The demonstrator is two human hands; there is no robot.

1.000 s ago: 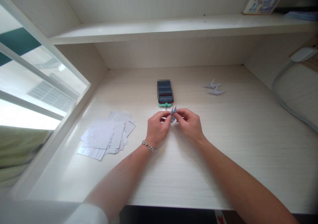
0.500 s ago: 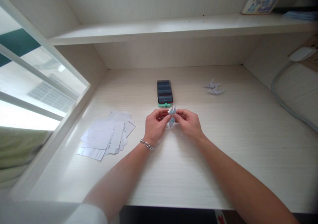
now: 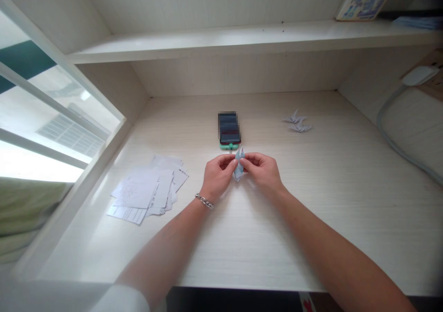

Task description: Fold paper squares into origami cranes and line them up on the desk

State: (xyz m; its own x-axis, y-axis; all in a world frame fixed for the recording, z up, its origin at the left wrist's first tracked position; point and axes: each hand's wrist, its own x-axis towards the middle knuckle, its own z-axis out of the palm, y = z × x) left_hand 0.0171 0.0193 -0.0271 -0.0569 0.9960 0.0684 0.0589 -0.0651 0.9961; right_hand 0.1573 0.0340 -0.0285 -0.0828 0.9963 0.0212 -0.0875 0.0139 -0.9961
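Between my two hands is a small piece of folded paper [image 3: 238,169], pale with bluish markings, narrow and pointed at top and bottom. My left hand [image 3: 218,174] pinches its left side between thumb and fingers, a chain bracelet [image 3: 204,201] at the wrist. On the other side my right hand [image 3: 262,171] grips the paper the same way. The fingers hide part of its edges. Just beyond the hands lies a phone [image 3: 229,127] with a green thing at its near end. Two folded paper cranes [image 3: 300,128] rest farther back on the right.
A loose pile of paper sheets [image 3: 138,187] lies left of my hands on the pale desk [image 3: 235,247]. A shelf [image 3: 221,39] overhangs the back. At the right wall a grey cable [image 3: 389,136] runs from a white plug [image 3: 420,75]; a window [image 3: 69,113] borders the left.
The folded paper has turned slightly and its upper points sit closer together. Both hands have shifted very little and keep hold of it.
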